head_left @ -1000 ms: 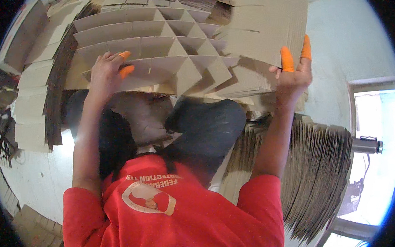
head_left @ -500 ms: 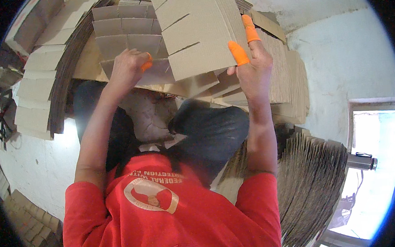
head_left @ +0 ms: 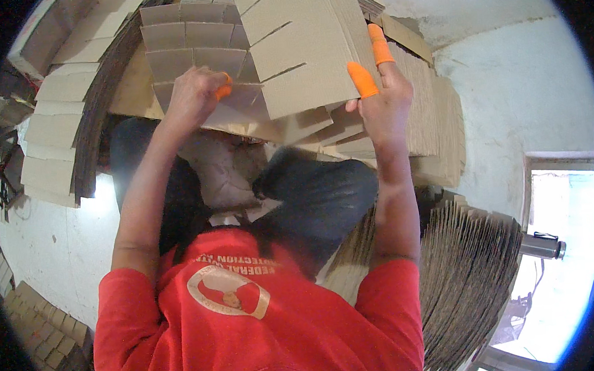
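The right hand [head_left: 384, 105] grips a slotted cardboard sheet [head_left: 302, 46] at its lower right corner: the orange-capped thumb [head_left: 362, 79] presses on the face turned toward the camera, the capped forefinger [head_left: 380, 44] lies up along the sheet's right edge, and the remaining fingers are hidden behind the board, so the pinch holds the panel flat with its cut slots open toward the left. Just left of that thumb, the left hand [head_left: 193, 96] is closed on the cardboard divider grid [head_left: 190, 46], an orange fingertip cover [head_left: 223, 88] showing where the curled fingers meet its lower edge; the grip seems to steady the assembled cells while the loose sheet stands beside them, overlapping their right side. The rubbery caps probably give purchase on smooth board. Below both wrists lie the person's dark trousers [head_left: 318, 198] and red shirt [head_left: 265, 330]. Outward of the left knuckles stands a stack of flat cardboard pieces [head_left: 55, 125]; under the right forearm fans another pile of cardboard sheets [head_left: 465, 270].
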`<state>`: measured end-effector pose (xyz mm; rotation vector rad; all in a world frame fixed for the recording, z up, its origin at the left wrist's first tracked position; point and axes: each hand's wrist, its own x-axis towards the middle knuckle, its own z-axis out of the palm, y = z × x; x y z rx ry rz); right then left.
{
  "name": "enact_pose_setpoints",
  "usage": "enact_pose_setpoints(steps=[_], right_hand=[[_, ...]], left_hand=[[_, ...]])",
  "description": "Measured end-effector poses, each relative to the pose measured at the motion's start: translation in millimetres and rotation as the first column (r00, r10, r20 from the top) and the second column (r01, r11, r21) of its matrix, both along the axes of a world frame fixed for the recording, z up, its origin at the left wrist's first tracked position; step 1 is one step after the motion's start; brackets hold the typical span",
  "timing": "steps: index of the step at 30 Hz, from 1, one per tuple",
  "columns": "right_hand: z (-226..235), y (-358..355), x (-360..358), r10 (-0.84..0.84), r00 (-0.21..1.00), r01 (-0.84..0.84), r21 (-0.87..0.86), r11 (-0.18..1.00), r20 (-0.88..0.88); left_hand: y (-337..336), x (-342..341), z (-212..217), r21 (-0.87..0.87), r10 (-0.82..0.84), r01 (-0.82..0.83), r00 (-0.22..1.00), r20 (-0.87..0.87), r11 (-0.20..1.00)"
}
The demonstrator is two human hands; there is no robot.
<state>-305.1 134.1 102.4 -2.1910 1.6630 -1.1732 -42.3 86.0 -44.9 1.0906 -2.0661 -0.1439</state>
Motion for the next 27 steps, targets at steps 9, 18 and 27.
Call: enact_pose_setpoints(steps=[9,18,27], right_hand=[[-29.3,-1.9,12.9,0.108,0.993,-0.099,0.182,0.978,-0.037],[-53.9,-33.7,13.7,0.239,0.969,-0.247,0.266,0.932,0.065],[-65.9,-35.7,38.5,0.312,0.927,-0.123,0.622,0.774,-0.205]], left_hand=[[1.5,0.6,3.3,0.08,0.024,-0.025,1.0,0.009,0.996],[-12.6,2.9,-8.5,0.079,-0.024,0.025,1.0,-0.014,0.997],[-7.9,-3.0,-1.0,0.106,0.006,-0.008,1.0,0.019,0.994]])
